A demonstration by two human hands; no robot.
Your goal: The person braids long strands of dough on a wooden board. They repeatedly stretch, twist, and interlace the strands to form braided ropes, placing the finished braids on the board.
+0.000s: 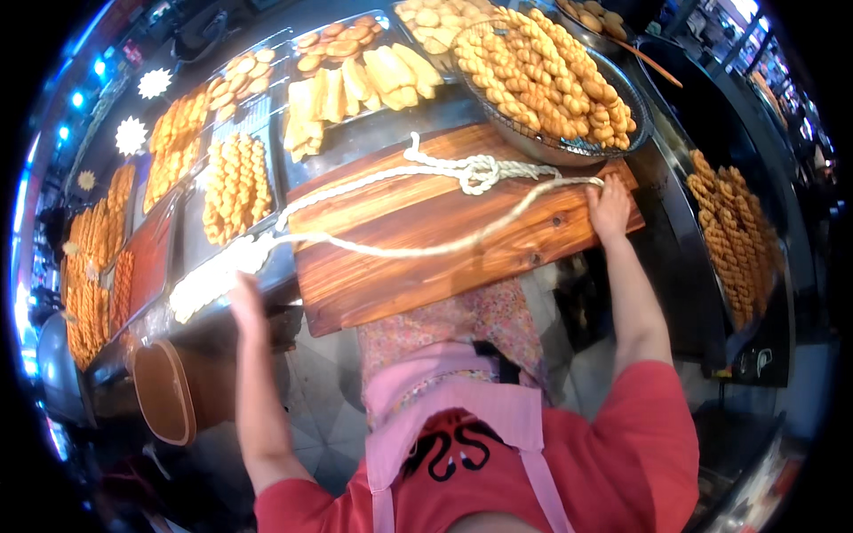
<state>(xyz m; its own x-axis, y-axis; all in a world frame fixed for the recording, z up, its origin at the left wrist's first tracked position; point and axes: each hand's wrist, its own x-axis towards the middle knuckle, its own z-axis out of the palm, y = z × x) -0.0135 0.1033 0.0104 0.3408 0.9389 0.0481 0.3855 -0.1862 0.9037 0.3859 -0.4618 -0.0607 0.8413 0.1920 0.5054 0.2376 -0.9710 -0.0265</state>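
Pink apron (444, 400) nearest — both hands' fingers pinch a dough rope (400, 251) across the wooden board (426, 266).

Both bare forearms come up from the lower edge out of short red sleeves and spread wide apart. The left arm rises almost straight, its left hand (246, 302) raised with fingers pointing up and away. The right arm stretches farther forward, elbow nearly straight, and the right hand (609, 207) lies palm down, fingers loosely curled at the tips
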